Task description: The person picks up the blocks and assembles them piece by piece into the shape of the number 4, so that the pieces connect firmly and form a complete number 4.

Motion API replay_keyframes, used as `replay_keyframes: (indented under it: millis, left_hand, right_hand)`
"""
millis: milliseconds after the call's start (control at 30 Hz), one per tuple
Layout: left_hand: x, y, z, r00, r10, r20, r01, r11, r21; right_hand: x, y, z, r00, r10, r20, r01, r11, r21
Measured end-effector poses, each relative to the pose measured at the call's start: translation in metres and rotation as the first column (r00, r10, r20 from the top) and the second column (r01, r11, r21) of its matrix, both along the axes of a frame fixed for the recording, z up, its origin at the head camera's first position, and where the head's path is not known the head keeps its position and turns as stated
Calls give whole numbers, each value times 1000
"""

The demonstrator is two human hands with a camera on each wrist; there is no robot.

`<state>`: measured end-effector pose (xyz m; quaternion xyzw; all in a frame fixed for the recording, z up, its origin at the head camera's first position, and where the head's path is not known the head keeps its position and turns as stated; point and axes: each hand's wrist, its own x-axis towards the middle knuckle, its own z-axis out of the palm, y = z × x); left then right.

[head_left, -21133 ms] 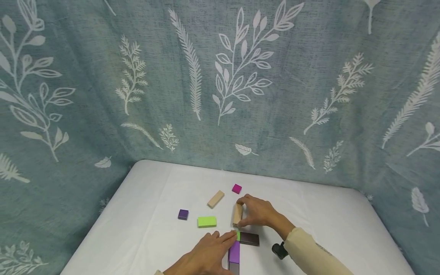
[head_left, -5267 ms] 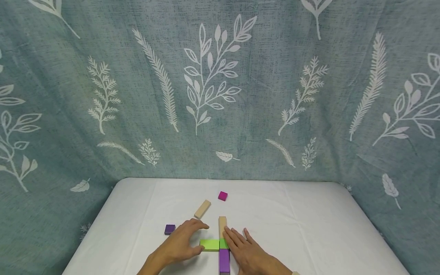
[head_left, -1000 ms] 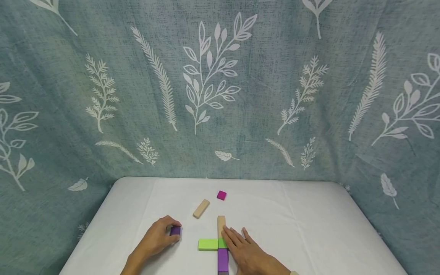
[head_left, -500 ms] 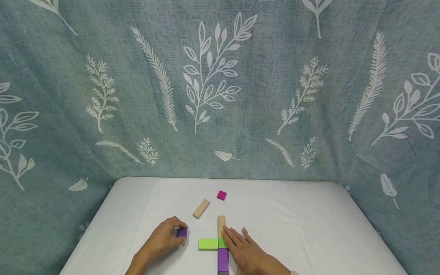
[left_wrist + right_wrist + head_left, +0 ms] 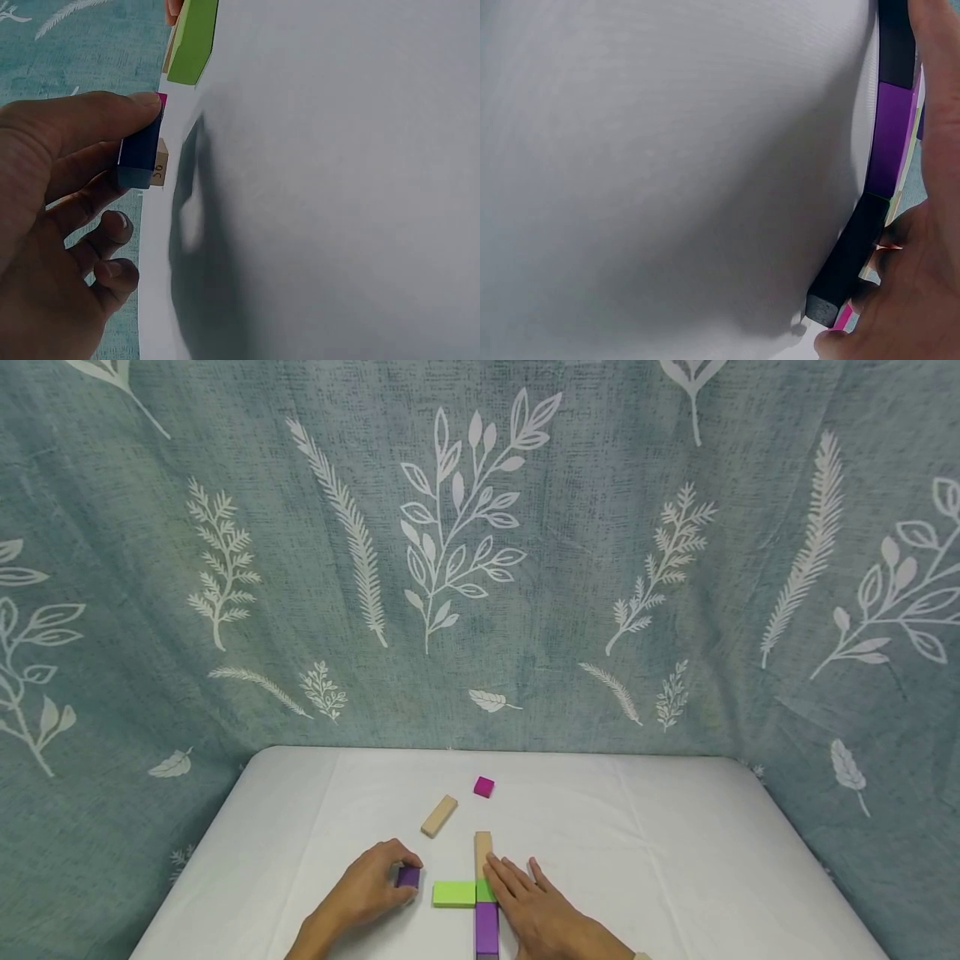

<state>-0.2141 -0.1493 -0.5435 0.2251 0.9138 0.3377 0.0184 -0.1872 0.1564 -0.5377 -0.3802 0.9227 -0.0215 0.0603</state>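
Observation:
My left hand point(image 5: 371, 889) pinches a small dark purple block point(image 5: 408, 877) between thumb and fingers. In the left wrist view, the dark block point(image 5: 140, 154) casts a shadow on the white cloth below. Just right of it, a lime green block point(image 5: 453, 894) lies sideways against a green block point(image 5: 485, 891). A tan block point(image 5: 483, 853) extends beyond that green one, and a purple block point(image 5: 487, 928) stands on the near side. Fingers straight, my right hand point(image 5: 543, 914) rests along the row's right side, over a dark block point(image 5: 847, 262) seen in the right wrist view.
Farther back on the white table point(image 5: 600, 827) lie a slanted tan block point(image 5: 438, 816) and a magenta block point(image 5: 483, 787). A dark grey block point(image 5: 897, 45) continues the row toward me. Behind the table hangs a green-blue leaf-print curtain point(image 5: 570, 610).
Since about 5 s ago my left hand has left the lime block and taken the dark purple block. Over the last second it carries that block rightward; my right hand has stayed still.

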Motion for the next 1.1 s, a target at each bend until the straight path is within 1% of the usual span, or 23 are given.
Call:
replay_keyframes:
  millis: [167,333,600,800,1100]
  left_hand:
    - [-1,4,-2,999,-24,-21,24,1000,-11]
    - [0,8,-2,999,-33,-16,32,999,-19]
    - [2,13,-1,999,-31,3,32,999,-24]
    - [2,16,-2,999,-31,22,32,999,-34]
    - [2,18,-2,999,-32,15,33,998,-45]
  right_hand:
    - [0,0,-1,1000,9,-15,-9,1000,-8]
    - [-1,0,-3,1000,4,-16,-4,1000,-3]
    - [-1,0,-3,1000,0,-8,0,1000,-8]
    - [-1,1,-3,1000,-4,18,4,1000,-1]
    - [-1,1,-3,1000,-3,9,3,1000,-3]
